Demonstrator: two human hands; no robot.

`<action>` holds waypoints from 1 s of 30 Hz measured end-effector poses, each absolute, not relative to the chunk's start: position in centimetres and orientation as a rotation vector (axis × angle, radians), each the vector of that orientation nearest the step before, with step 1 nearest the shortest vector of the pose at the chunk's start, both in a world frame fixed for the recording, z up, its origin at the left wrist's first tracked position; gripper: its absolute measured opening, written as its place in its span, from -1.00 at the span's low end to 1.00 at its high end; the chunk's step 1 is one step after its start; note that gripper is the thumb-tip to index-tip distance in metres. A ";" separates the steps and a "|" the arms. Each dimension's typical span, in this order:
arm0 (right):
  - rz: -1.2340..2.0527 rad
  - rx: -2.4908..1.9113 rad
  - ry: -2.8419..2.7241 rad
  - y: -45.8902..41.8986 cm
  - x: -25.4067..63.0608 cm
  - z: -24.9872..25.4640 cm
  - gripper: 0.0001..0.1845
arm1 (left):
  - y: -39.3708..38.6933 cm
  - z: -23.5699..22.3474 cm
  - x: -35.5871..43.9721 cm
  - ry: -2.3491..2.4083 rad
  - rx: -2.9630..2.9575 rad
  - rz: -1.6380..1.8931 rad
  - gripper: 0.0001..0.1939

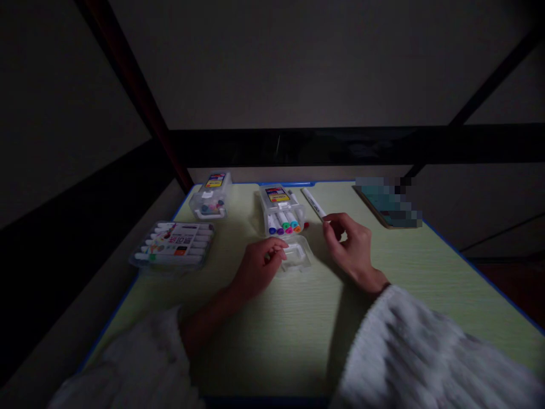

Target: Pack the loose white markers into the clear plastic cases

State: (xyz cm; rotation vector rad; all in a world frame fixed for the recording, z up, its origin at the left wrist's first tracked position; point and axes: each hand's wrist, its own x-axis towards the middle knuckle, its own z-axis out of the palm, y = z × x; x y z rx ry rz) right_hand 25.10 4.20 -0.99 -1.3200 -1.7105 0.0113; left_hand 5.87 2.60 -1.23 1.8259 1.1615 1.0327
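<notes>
My right hand [351, 250] is closed, with thumb and forefinger pinching the near end of a white marker [312, 202], which points away to the upper left. The fingers of my left hand [260, 266] are closed at the left edge of a small clear plastic lid [303, 257] lying close to the table. Just beyond this lid lies a clear plastic case [263, 211] full of white markers; their coloured ends in blue, purple, green, pink and orange face me. A red piece [306, 225] sits by the case's right side.
At the back left stands a second clear case [196, 205] with a yellow label and colourful small contents. A flat clear pack of white markers [174, 243] lies at the left edge. To the right is a phone-like flat object [385, 207], partly pixelated. The table [264, 352] is blue-edged.
</notes>
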 end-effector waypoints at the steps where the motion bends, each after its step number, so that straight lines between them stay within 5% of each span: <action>1: 0.009 -1.392 -1.671 4.6 25.5 -1.2 -0.82 | 2.6 -1.2 5.9 1.166 1.821 1.026 -0.85; 13: -0.085 -2.052 -1.871 6.6 26.9 -2.8 -0.60 | 2.4 -1.0 5.9 1.164 1.818 1.013 -0.83; 30: -0.141 -2.168 -1.926 6.7 26.6 -2.4 -0.68 | 2.4 -0.8 6.1 1.157 1.817 0.987 -0.83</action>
